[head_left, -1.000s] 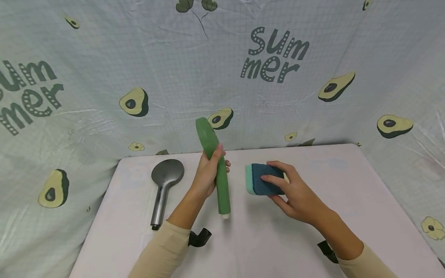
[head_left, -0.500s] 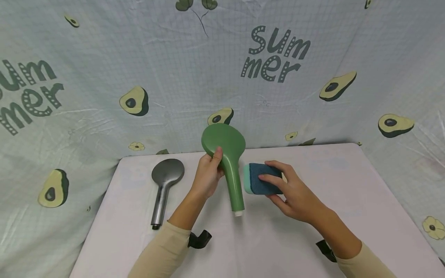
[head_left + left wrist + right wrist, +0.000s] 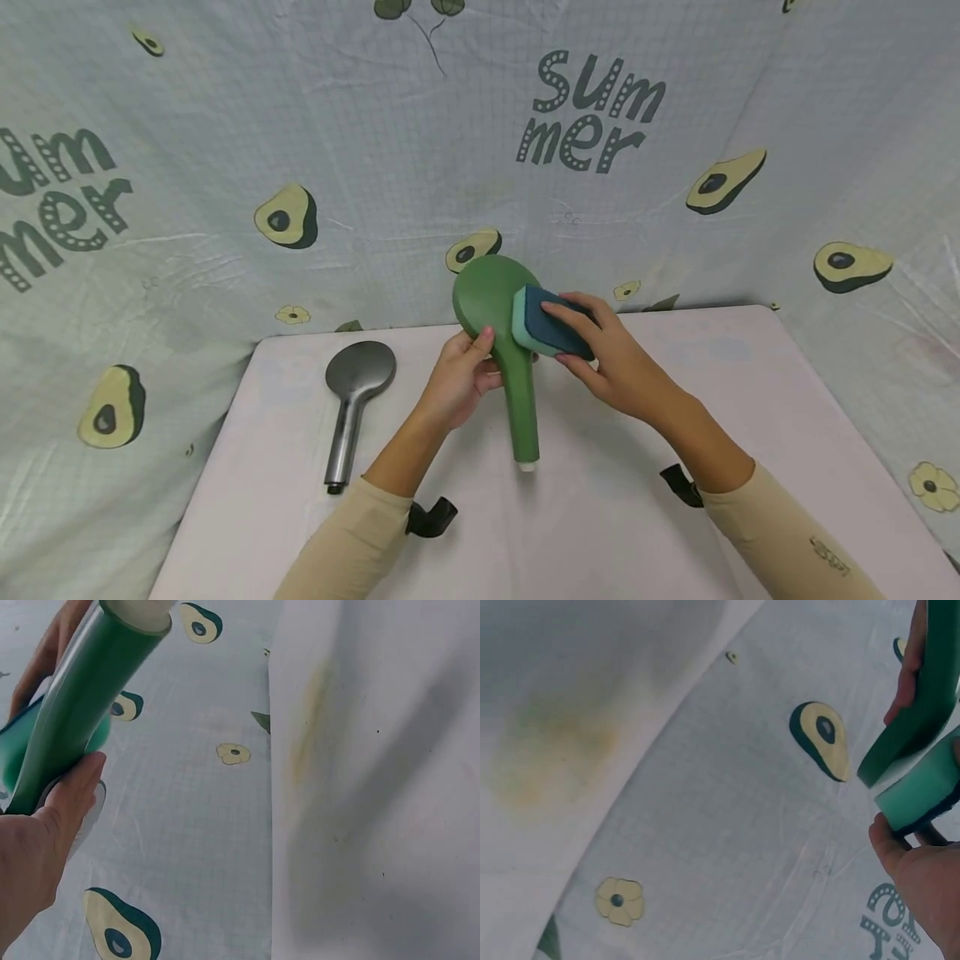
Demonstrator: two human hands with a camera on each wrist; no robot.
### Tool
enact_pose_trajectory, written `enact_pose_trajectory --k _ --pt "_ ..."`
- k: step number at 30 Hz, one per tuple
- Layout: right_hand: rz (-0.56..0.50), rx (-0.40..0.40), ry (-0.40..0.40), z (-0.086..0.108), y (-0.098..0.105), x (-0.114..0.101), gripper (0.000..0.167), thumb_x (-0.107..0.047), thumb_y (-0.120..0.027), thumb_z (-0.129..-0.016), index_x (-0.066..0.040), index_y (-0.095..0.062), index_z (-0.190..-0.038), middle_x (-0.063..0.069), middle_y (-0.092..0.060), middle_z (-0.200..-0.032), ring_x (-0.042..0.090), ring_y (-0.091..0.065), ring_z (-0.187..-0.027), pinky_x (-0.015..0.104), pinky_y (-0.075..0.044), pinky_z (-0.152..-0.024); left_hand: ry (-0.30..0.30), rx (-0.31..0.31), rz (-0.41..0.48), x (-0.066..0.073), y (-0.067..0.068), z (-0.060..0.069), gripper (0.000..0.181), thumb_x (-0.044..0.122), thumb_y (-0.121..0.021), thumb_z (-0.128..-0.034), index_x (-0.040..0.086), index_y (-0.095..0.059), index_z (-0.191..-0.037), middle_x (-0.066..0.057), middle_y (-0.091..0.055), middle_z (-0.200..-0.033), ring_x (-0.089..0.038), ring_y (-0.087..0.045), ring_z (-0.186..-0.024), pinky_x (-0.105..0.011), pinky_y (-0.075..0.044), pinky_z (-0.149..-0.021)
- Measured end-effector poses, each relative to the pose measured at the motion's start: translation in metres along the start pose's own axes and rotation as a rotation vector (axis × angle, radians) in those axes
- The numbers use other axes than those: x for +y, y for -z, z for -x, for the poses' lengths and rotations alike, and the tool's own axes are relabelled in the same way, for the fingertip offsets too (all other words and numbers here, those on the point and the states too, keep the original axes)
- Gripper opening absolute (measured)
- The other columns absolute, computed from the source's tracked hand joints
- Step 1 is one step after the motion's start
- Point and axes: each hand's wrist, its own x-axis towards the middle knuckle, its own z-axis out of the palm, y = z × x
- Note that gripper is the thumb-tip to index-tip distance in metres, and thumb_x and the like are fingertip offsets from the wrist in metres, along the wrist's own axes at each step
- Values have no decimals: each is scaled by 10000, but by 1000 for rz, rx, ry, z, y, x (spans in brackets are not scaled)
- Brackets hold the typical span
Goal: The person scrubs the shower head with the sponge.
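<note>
My left hand grips a green shower head at its neck, thumb across the front, with the round head up and the white-tipped handle pointing down. In my right hand is a two-layer sponge, dark blue on one side and mint green on the other, pinched between fingers and thumb. Its mint side lies against the right part of the head, near the neck. The left wrist view shows the handle of the green shower head close up. From the right wrist, the sponge's mint layer faces the shower head.
A grey shower head lies on the pale table, left of my left forearm. Behind the table hangs a light cloth printed with avocados and lettering. Black straps show at both wrists.
My left hand has turned the green shower head from edge-on to its broad side and shifted it right. My right hand has brought the sponge up and left onto it.
</note>
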Motion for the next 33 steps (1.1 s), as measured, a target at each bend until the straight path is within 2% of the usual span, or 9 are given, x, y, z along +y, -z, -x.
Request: enact_pose_trajectory --k 5,7,10,14,17,22,25,29,33 --pt "8 -42 19 -19 0 -6 668 -100 -678 -1002 -255 -387 -1583 132 -317 -1633 370 -356 -1490 579 -447 -1131 -9 -57 28 -1 -1 0 498 251 -334 -1148 -48 -334 -1546 -135 -635 -1277 -172 -739 -1038 -343 -633 -841" --pt "29 -46 69 -20 -2 -9 636 -66 -654 -1002 -251 -418 -1562 151 -326 -1625 392 -351 -1488 594 -433 -1137 -18 -56 31 -1 -2 0 515 268 -325 -1149 -41 -312 -1561 -141 -614 -1295 -158 -734 -1026 -340 -634 -826" --pt "60 -32 170 -16 -5 -15 600 -21 -635 -981 -234 -473 -1518 186 -376 -1575 412 -389 -1445 603 -428 -1130 -30 -20 33 -1 -4 -1 517 267 -313 -1151 -59 -316 -1552 -114 -597 -1265 -130 -728 -1000 -316 -631 -812" --pt "104 -18 291 -3 -12 -23 579 7 -598 -933 -225 -536 -1460 206 -430 -1504 407 -435 -1363 577 -457 -1085 -39 50 27 1 -6 -2 480 226 -318 -1147 -100 -370 -1495 -75 -605 -1188 -84 -726 -907 -263 -627 -767" --pt "166 -30 363 10 -22 -29 547 -8 -505 -909 -238 -591 -1397 209 -453 -1464 414 -448 -1309 562 -486 -1038 -43 91 20 2 -7 -3 458 203 -336 -1141 -105 -402 -1473 -96 -611 -1197 -92 -731 -882 -240 -622 -749" --pt "317 -51 485 38 -40 -41 494 -118 -319 -982 -272 -638 -1327 199 -502 -1401 434 -496 -1234 547 -523 -999 -53 115 8 6 -4 -4 459 208 -357 -1141 -86 -423 -1487 -215 -594 -1330 -204 -740 -988 -331 -635 -826" --pt "364 -53 540 55 -48 -44 460 -176 -309 -1034 -305 -636 -1331 180 -531 -1391 420 -534 -1217 519 -547 -988 -66 118 5 8 -2 -4 461 218 -367 -1141 -81 -429 -1487 -223 -594 -1340 -236 -739 -1006 -368 -637 -833" --pt "346 -63 553 67 -50 -43 435 -204 -327 -1062 -332 -615 -1363 165 -529 -1422 406 -536 -1252 500 -563 -991 -80 119 20 8 0 -5 458 220 -379 -1139 -67 -427 -1492 -174 -623 -1296 -227 -747 -990 -365 -639 -817" --pt "228 -49 463 58 -44 -37 440 -182 -308 -1076 -302 -588 -1394 168 -483 -1463 387 -477 -1320 510 -549 -1018 -101 103 53 5 0 -5 470 245 -385 -1138 -56 -422 -1498 -142 -643 -1254 -221 -756 -979 -359 -641 -810"
